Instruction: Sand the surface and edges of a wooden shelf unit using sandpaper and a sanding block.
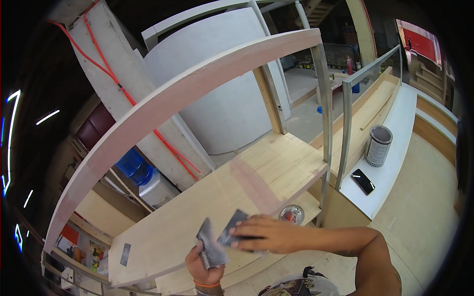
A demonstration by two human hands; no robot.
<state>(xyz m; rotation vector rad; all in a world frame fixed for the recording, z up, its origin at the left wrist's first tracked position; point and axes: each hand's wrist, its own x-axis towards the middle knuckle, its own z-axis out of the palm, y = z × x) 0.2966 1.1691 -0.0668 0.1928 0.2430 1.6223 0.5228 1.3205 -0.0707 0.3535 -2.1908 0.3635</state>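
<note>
My left hand [203, 269], with an orange band at its wrist, grips a bent, dusty grey sheet of sandpaper [213, 245] held up off the wood. Just to its right, my right hand [269, 234] has a darker piece of sandpaper [231, 228] under its fingers; the two pieces are close together. Both hands are over the front edge of a pale wooden counter [197, 212], which a pinkish filler band [254, 182] crosses. Flat on the counter's left part lies another dark grey strip of sandpaper [126, 254].
A curved, pinkish-white wooden frame [197, 89] arches over the counter on upright posts. A round container [292, 215] sits on a lower shelf by my right forearm. To the right, a paint can [378, 145] and a phone [363, 181] rest on a white ledge [358, 200].
</note>
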